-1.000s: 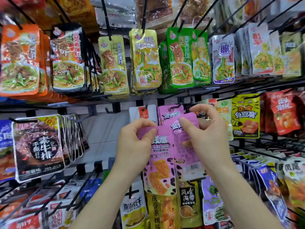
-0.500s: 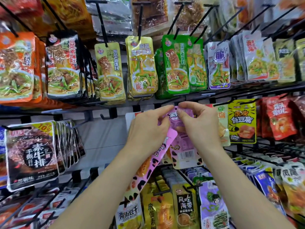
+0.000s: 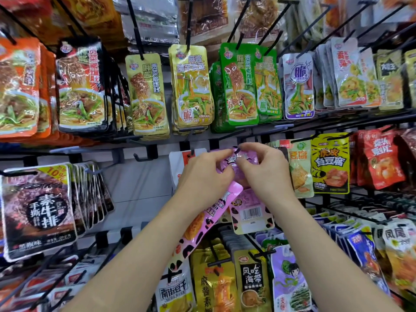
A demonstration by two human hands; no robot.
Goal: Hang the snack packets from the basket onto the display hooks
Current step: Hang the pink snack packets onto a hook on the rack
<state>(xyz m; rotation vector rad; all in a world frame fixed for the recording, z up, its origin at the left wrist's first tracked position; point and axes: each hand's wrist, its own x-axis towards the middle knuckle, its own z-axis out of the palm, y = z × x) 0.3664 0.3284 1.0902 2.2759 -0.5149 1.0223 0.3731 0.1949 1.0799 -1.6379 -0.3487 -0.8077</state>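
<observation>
Your left hand point(image 3: 203, 174) and right hand point(image 3: 265, 170) pinch those floppy, slick pink plastic snack packets point(image 3: 244, 161) at 12 o'clock, so grip near the hang hole.

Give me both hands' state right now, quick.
Left hand: closed, pinching the top of the pink packets.
Right hand: closed, pinching the same pink packets.

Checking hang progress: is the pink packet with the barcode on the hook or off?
Cannot tell: both hands cover the top of the pink packet, hiding the hook.
</observation>
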